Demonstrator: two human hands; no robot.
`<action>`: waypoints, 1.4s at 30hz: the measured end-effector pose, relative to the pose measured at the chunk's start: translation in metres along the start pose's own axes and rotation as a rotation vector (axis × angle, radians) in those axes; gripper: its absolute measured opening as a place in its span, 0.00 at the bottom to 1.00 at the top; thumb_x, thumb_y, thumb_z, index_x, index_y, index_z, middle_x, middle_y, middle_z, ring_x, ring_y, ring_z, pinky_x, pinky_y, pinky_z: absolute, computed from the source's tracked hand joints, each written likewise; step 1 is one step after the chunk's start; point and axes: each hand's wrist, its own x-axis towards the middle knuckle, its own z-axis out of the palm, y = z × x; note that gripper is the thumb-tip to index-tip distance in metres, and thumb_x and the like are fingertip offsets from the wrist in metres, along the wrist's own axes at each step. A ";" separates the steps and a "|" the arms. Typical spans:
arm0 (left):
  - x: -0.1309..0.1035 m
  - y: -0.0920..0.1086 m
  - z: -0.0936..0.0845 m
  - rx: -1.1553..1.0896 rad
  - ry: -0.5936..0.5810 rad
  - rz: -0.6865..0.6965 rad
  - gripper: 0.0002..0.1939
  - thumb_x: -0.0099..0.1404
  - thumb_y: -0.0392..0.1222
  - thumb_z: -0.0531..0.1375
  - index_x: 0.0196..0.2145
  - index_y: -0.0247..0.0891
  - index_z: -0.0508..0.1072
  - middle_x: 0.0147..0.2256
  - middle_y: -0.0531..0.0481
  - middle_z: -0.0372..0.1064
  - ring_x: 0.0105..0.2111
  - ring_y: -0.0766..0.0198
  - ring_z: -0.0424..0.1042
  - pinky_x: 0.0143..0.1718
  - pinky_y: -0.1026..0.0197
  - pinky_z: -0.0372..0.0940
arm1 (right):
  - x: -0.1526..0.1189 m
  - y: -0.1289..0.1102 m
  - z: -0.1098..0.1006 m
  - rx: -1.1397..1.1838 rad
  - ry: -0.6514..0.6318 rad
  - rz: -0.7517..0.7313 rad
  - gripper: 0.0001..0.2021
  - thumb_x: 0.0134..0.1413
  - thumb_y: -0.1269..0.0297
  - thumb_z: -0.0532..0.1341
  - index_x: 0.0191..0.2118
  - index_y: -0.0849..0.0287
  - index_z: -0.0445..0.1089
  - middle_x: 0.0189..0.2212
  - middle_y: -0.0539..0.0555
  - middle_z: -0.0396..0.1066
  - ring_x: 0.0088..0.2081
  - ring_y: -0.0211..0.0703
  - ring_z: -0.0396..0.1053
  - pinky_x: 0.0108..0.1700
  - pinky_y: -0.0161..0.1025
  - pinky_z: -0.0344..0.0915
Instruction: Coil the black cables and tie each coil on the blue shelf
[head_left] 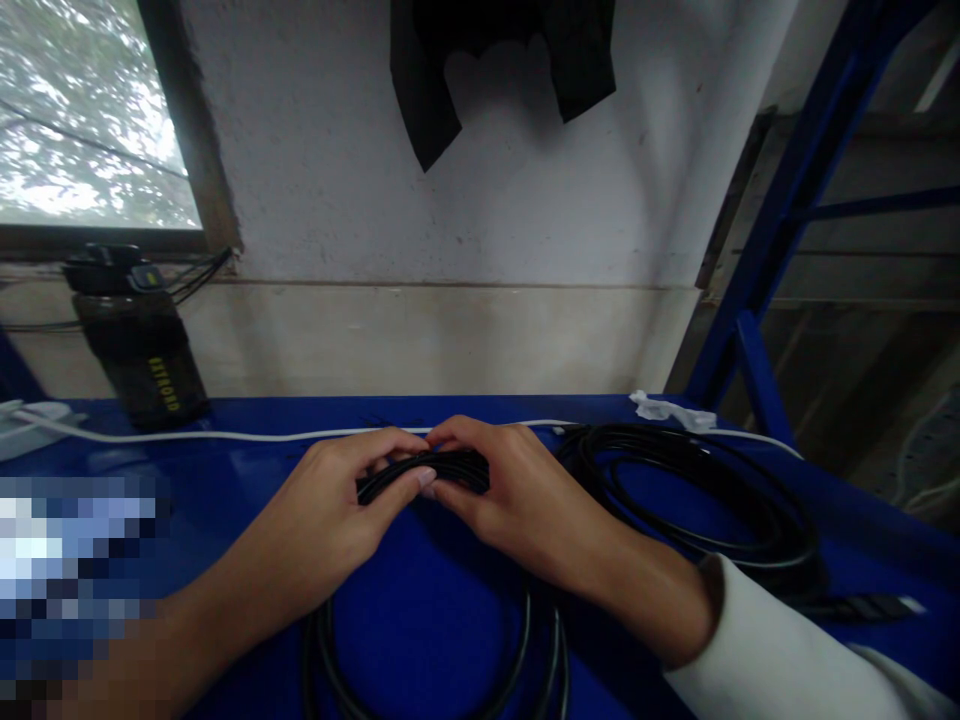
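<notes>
Where hands point(341, 500) point(517, 490) grip it, the black coil point(463, 467) is partly hidden.

1. One camera, worn on the person's head, gives the view, looking forward and down over the blue desk point(427, 620).
2. It faces the wall point(315, 150) beyond nearly squarely, with the window point(97, 110) at upper left and the blue metal frame point(806, 165) along the right side.
3. The left hand point(360, 490) and the right hand point(506, 485) come together near the centre, close to the lens; the left forearm point(206, 610) and pale right sleeve point(787, 650) enter from the lower corners.
4. The wide view reaches up to the black piece point(585, 70) hanging on the wall.
</notes>
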 end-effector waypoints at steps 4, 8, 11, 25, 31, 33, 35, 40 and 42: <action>-0.001 -0.002 0.001 -0.021 -0.007 -0.005 0.09 0.71 0.47 0.64 0.47 0.47 0.79 0.42 0.55 0.81 0.44 0.57 0.80 0.48 0.55 0.72 | 0.001 0.001 0.000 -0.005 -0.002 0.007 0.11 0.64 0.65 0.67 0.50 0.54 0.78 0.44 0.55 0.82 0.45 0.49 0.78 0.45 0.39 0.66; -0.001 -0.003 0.002 -0.055 0.013 -0.011 0.08 0.71 0.48 0.64 0.47 0.48 0.77 0.42 0.55 0.80 0.44 0.58 0.80 0.48 0.55 0.72 | 0.000 0.000 0.000 -0.019 -0.022 0.037 0.09 0.65 0.63 0.66 0.49 0.55 0.78 0.43 0.55 0.82 0.43 0.48 0.78 0.43 0.39 0.65; -0.001 -0.003 0.003 -0.061 0.029 0.003 0.08 0.72 0.47 0.64 0.47 0.48 0.75 0.43 0.56 0.80 0.44 0.59 0.80 0.48 0.55 0.71 | 0.000 0.000 -0.001 -0.029 -0.016 0.014 0.08 0.66 0.62 0.65 0.48 0.56 0.78 0.43 0.55 0.81 0.42 0.47 0.77 0.43 0.39 0.65; -0.005 -0.001 0.000 0.078 -0.027 0.055 0.06 0.71 0.42 0.61 0.46 0.47 0.70 0.39 0.54 0.77 0.37 0.59 0.77 0.40 0.56 0.69 | 0.000 -0.003 0.000 0.023 -0.113 0.138 0.09 0.66 0.61 0.61 0.39 0.58 0.77 0.33 0.54 0.79 0.34 0.43 0.74 0.34 0.38 0.59; -0.007 0.004 0.001 0.129 -0.078 0.080 0.12 0.64 0.35 0.62 0.44 0.45 0.68 0.35 0.56 0.72 0.33 0.61 0.73 0.37 0.57 0.66 | 0.002 -0.003 0.001 0.050 -0.155 0.175 0.07 0.61 0.65 0.62 0.35 0.59 0.76 0.32 0.54 0.79 0.32 0.42 0.72 0.32 0.38 0.60; -0.005 0.004 0.003 0.139 -0.085 0.085 0.13 0.62 0.34 0.63 0.43 0.45 0.68 0.36 0.55 0.71 0.35 0.60 0.73 0.38 0.57 0.66 | 0.003 -0.005 0.001 0.038 -0.145 0.181 0.05 0.59 0.68 0.63 0.32 0.59 0.76 0.32 0.55 0.78 0.34 0.44 0.73 0.35 0.38 0.62; -0.004 0.004 0.005 0.155 -0.085 0.113 0.14 0.60 0.32 0.63 0.41 0.45 0.68 0.39 0.54 0.71 0.38 0.59 0.72 0.40 0.55 0.66 | 0.004 -0.007 0.000 0.008 -0.137 0.171 0.05 0.57 0.69 0.65 0.30 0.59 0.75 0.31 0.54 0.77 0.37 0.46 0.72 0.39 0.39 0.63; 0.001 0.005 0.009 0.277 -0.086 0.184 0.07 0.60 0.30 0.62 0.30 0.41 0.69 0.44 0.51 0.72 0.41 0.56 0.74 0.45 0.51 0.67 | 0.004 -0.005 0.000 -0.047 -0.130 0.141 0.06 0.57 0.68 0.66 0.29 0.57 0.76 0.30 0.54 0.75 0.39 0.49 0.72 0.44 0.42 0.64; 0.001 0.006 0.009 0.334 -0.095 0.192 0.07 0.60 0.31 0.62 0.28 0.40 0.71 0.46 0.51 0.74 0.42 0.54 0.76 0.46 0.49 0.68 | 0.004 -0.003 0.000 -0.039 -0.145 0.132 0.09 0.59 0.68 0.65 0.27 0.57 0.76 0.29 0.53 0.75 0.38 0.48 0.72 0.43 0.41 0.64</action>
